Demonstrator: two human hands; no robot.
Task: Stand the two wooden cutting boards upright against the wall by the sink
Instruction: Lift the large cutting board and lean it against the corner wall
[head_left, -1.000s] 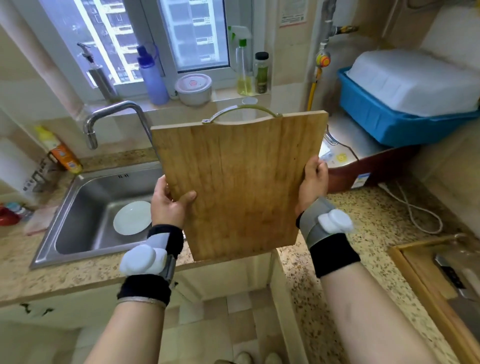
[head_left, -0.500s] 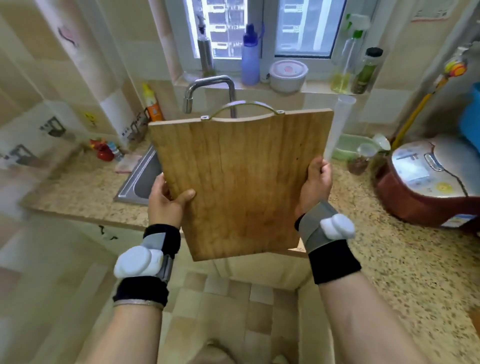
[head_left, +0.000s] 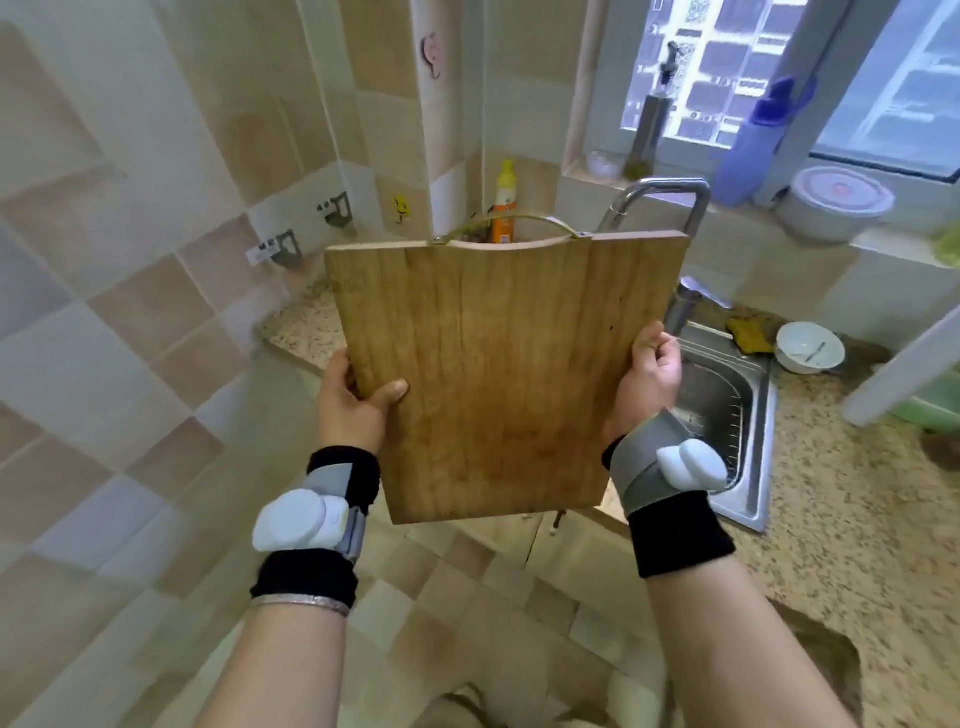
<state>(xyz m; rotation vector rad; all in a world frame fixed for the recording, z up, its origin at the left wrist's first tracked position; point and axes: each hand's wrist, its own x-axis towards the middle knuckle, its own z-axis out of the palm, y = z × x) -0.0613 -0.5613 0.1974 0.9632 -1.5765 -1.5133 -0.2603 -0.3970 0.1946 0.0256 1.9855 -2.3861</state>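
The board hangs upright in mid-air, long axis vertical and handle up, the left hand and right hand gripping its side edges, with the corner wall straight beyond it over the bench, left of the sink.

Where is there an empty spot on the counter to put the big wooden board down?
The bare granite counter corner left of the sink, under the tiled wall, looks free; the cutting board hides part of it. Behind the sink is crowded: white bowl, yellow rag, faucet.
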